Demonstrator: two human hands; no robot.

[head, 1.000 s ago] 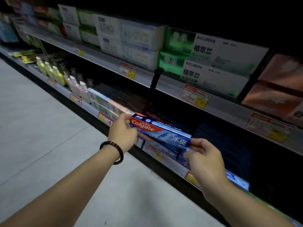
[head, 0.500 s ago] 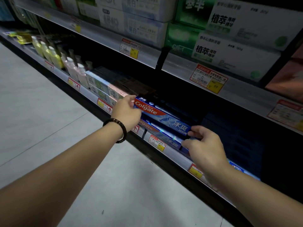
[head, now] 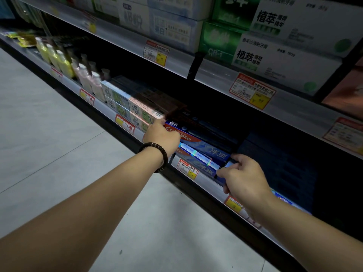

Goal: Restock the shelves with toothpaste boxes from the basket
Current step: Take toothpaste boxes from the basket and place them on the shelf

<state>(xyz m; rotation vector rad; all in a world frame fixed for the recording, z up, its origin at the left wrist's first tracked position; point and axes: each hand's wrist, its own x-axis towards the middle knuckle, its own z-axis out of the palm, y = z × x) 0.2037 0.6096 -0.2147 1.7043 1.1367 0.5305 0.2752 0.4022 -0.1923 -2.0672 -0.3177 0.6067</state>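
Both hands have pushed deeper toward the lower shelf since a second ago, and the Colgate toothpaste box [head: 198, 143] that was held out in front of the shelf edge now sits on top of the stack of matching blue boxes [head: 198, 165], under the upper shelf. The left hand [head: 162, 137], with a dark beaded bracelet [head: 157, 156] at the wrist, is closed over the box's left end, fingers curled round the red corner. The right hand [head: 245, 180] grips the right end, thumb above and fingers curled below against the stack's end; which box those fingers press cannot be told for sure. The box lies lengthwise along the shelf front, level, touching the box beneath it. Just left of the left hand stand pink toothpaste boxes [head: 146, 112], then green-and-blue ones, then a row of small bottles [head: 64, 61] farther along. A price tag [head: 187, 169] with a yellow corner is clipped to the lower shelf rail [head: 212, 187] below the stack. On the upper shelf [head: 176, 61] sit large green-and-white toothpaste boxes [head: 275, 50] above another price tag [head: 252, 91]. Grey floor [head: 59, 154] fills the left side
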